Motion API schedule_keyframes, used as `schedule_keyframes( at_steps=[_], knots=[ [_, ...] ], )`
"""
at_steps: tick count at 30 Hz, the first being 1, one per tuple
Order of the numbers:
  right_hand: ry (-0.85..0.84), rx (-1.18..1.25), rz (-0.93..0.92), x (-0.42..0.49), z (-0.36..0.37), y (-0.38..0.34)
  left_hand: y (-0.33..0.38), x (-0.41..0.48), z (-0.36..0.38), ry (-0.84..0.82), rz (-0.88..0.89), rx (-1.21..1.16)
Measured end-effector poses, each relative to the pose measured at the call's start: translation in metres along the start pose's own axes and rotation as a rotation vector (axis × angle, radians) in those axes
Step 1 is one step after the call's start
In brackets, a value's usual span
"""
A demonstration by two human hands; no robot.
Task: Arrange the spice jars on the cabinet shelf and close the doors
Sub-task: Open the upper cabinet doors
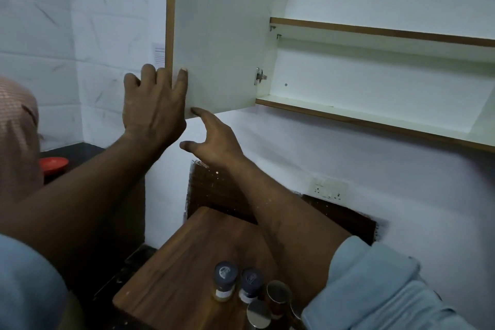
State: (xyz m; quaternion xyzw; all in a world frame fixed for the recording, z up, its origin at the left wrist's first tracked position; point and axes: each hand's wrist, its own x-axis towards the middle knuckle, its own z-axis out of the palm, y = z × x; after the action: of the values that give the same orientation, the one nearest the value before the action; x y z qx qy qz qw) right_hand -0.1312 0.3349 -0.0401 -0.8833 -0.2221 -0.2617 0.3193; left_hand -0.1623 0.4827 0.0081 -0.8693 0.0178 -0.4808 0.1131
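At the cabinet door, left hand grips its edge; right hand hovers below, fingers spread.

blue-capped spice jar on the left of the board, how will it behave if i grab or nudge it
The blue-capped spice jar looks small, so probably light and easy to lift. It stands upright and taller than wide, so a sideways nudge may tip it. Its round body would likely roll on the wooden board, perhaps into the neighbouring jar.
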Motion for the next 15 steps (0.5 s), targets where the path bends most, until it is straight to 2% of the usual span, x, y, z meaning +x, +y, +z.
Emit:
schedule_keyframes(
  at_steps=[3, 6, 10, 15],
  knots=[
    [0.006, -0.039, 0.033, -0.011, -0.018, 0.017, 0.021, -0.003, -0.006, 0.045, 0.06, 0.007],
    [0.066, -0.103, 0.089, -0.025, -0.044, 0.039, 0.046, -0.002, -0.011, 0.071, 0.16, -0.087],
    [0.125, -0.217, 0.144, -0.048, -0.084, 0.069, 0.095, 0.002, -0.01, -0.055, 0.374, -0.237],
    [0.167, -0.355, 0.197, -0.091, -0.137, 0.105, 0.173, -0.004, -0.009, -0.187, 0.47, -0.449]
  ],
)
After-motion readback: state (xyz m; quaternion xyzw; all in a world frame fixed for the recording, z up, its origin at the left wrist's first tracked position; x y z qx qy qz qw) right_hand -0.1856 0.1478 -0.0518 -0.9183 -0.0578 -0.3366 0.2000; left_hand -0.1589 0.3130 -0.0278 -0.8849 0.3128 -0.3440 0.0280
